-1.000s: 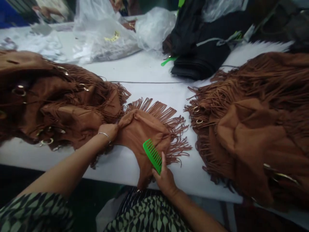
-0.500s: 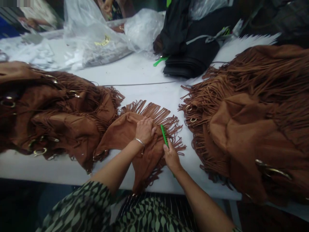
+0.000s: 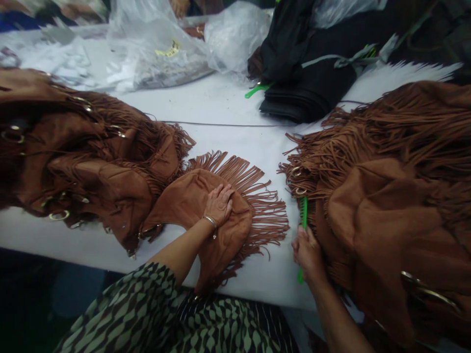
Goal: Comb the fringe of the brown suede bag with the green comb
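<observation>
A brown suede fringed bag [image 3: 235, 220] lies flat on the white table, its fringe [image 3: 268, 211] spread out to the right and away from me. My left hand [image 3: 218, 203] rests flat on the bag's upper middle, fingers stretched out. To the right of the fringe tips, my right hand [image 3: 308, 250] is closed round a green comb [image 3: 303, 213], which points away from me, its teeth by the edge of the right-hand heap. The comb is apart from the bag under my left hand.
Heaps of similar brown fringed bags with metal rings lie at left [image 3: 106, 181] and right [image 3: 390, 211]. Folded black material [image 3: 294, 98] and a second green handle [image 3: 257, 89] are at the back, near clear plastic bags [image 3: 235, 37]. Other people's hands show at the far edge.
My right hand has moved the comb rightward, off the bag's edge and past the fringe tips. The right-side fringe now lies straighter. My left hand stays on the bag.
</observation>
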A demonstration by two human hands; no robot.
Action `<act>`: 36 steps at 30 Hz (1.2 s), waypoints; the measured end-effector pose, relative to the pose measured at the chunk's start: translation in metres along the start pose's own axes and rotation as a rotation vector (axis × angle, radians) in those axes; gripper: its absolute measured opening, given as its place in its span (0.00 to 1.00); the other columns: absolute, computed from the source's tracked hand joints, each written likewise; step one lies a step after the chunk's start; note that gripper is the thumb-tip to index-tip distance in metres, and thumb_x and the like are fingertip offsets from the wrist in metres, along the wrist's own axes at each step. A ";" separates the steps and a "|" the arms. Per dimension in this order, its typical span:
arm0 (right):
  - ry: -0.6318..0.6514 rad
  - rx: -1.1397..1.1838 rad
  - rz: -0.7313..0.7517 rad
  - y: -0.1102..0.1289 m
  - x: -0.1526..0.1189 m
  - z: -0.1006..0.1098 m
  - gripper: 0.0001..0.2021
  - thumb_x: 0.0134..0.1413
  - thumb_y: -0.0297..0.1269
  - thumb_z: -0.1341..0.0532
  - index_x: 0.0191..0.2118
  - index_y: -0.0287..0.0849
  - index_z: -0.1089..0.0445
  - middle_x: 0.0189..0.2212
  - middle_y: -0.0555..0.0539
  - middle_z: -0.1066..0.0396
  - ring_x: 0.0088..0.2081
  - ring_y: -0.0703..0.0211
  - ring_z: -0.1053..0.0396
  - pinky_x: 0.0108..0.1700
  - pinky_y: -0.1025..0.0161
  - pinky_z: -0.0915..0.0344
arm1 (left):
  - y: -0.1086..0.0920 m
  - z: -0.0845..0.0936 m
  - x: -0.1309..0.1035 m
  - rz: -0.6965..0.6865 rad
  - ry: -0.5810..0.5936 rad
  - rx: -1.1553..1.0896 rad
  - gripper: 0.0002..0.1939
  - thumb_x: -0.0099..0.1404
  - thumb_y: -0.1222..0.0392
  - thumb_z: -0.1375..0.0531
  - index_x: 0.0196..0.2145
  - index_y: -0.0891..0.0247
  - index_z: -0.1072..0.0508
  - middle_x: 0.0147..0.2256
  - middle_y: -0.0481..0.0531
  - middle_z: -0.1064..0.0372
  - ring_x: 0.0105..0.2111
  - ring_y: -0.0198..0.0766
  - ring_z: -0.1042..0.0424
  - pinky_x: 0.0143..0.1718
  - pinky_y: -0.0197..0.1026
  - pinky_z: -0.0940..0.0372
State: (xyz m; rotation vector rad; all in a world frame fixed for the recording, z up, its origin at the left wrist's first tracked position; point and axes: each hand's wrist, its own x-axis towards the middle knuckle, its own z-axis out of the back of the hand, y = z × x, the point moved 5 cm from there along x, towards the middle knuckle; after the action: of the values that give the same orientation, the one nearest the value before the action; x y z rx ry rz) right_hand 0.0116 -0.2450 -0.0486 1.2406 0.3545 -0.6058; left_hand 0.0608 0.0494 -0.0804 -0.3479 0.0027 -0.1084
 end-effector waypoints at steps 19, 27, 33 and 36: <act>0.233 -1.189 0.454 0.108 0.017 -0.100 0.18 0.64 0.42 0.61 0.44 0.39 0.39 0.27 0.41 0.27 0.28 0.52 0.28 0.32 0.59 0.39 | -0.022 0.022 -0.061 -0.310 0.090 -0.022 0.21 0.64 0.55 0.49 0.54 0.60 0.36 0.57 0.49 0.39 0.58 0.47 0.43 0.54 0.52 0.43; 0.503 -1.452 0.815 0.132 0.046 -0.241 0.18 0.61 0.28 0.57 0.53 0.36 0.42 0.41 0.33 0.29 0.41 0.47 0.28 0.40 0.53 0.34 | 0.042 0.046 -0.008 0.092 -0.278 0.167 0.27 0.63 0.52 0.47 0.56 0.69 0.39 0.59 0.61 0.43 0.61 0.50 0.49 0.60 0.55 0.51; 0.485 -1.582 0.787 0.161 0.119 -0.242 0.23 0.59 0.25 0.57 0.60 0.33 0.49 0.40 0.30 0.31 0.40 0.44 0.28 0.39 0.48 0.34 | 0.063 0.020 -0.011 0.147 -0.196 0.163 0.33 0.62 0.48 0.46 0.61 0.67 0.45 0.62 0.58 0.50 0.63 0.51 0.54 0.61 0.54 0.53; 0.371 -1.642 0.695 0.187 0.164 -0.224 0.23 0.58 0.24 0.57 0.59 0.29 0.48 0.38 0.29 0.30 0.39 0.43 0.27 0.39 0.47 0.34 | 0.062 0.020 -0.011 0.152 -0.192 0.148 0.33 0.63 0.47 0.47 0.61 0.67 0.45 0.62 0.58 0.49 0.63 0.51 0.54 0.61 0.54 0.54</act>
State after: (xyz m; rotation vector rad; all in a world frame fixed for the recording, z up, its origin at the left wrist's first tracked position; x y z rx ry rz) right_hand 0.2702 -0.0334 -0.0641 -0.1965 0.5081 0.5434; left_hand 0.0567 0.1156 -0.0834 -0.2079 -0.1676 0.0758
